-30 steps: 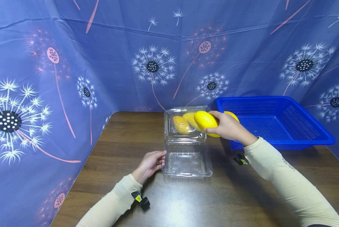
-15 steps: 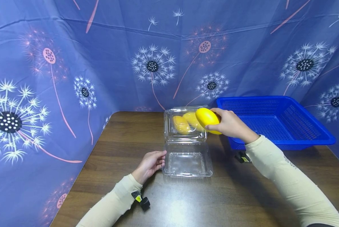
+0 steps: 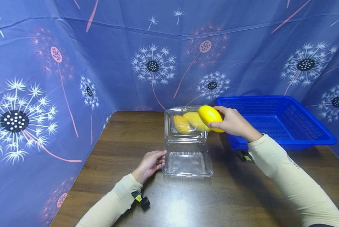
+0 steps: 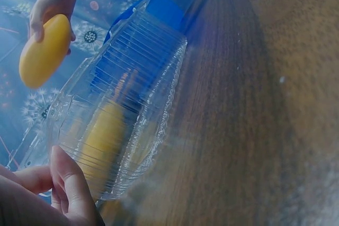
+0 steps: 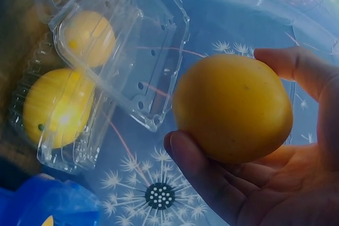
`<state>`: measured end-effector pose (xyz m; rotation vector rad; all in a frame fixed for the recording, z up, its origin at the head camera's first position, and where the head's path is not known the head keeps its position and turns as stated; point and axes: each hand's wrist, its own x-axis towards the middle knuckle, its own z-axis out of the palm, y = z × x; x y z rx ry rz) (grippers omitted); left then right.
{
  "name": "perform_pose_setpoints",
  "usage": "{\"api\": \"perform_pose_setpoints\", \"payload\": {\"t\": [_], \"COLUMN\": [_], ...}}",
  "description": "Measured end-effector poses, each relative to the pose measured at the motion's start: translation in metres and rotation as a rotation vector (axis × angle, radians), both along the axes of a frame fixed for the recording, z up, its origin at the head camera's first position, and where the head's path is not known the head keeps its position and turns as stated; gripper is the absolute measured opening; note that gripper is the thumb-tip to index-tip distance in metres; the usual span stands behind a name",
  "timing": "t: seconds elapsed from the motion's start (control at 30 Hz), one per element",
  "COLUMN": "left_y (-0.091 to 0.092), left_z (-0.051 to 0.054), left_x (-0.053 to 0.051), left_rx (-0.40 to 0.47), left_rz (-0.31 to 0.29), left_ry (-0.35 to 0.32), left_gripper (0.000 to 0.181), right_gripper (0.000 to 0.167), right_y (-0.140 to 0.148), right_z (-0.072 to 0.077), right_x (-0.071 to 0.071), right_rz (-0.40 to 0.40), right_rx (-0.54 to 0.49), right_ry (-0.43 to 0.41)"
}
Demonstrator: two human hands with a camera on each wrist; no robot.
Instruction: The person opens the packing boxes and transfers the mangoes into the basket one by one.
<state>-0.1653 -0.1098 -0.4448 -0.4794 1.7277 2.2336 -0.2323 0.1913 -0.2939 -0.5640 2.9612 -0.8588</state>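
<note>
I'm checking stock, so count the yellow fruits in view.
3 for certain: one fruit in the right hand, a second fruit and third fruit seen through the clear container's far half. Another may hide at the blue basket, where a yellow patch shows.

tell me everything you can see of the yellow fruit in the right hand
The yellow fruit is a plump, smooth oval with a slight sheen and, in the right wrist view, a few tiny specks. It looks whole. The right hand grips it between thumb and fingers, holding it in the air, slanted, near the clear container without touching it.
</note>
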Motion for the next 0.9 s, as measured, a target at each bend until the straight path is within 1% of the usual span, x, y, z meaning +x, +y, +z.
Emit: {"api": "perform_pose_setpoints", "payload": {"t": [0.1, 0.27, 0.5, 0.73, 0.9], "left_y": [0.000, 0.000, -0.001, -0.001, -0.001], "left_z": [-0.001, -0.001, -0.001, -0.002, 0.000], "left_x": [0.000, 0.000, -0.001, -0.001, -0.001], "left_rx": [-0.001, 0.001, 0.005, 0.012, 0.008], "left_rz": [-0.001, -0.008, -0.017, -0.020, -0.023], "left_ry": [0.002, 0.003, 0.003, 0.007, 0.002], "left_gripper": [0.013, 0.013, 0.014, 0.014, 0.013], "right_gripper": [0.072, 0.076, 0.077, 0.077, 0.078], "right_y": [0.003, 0.007, 0.012, 0.017, 0.023], "right_z": [0.001, 0.001, 0.001, 0.005, 0.009], "right_x": [-0.001, -0.003, -0.005, -0.006, -0.006], "right_rz": [-0.010, -0.030, -0.046, -0.065, -0.077], "right_rx": [-0.002, -0.011, -0.020, -0.027, -0.020], "right_ry": [-0.009, -0.028, -0.028, -0.037, -0.036]}}
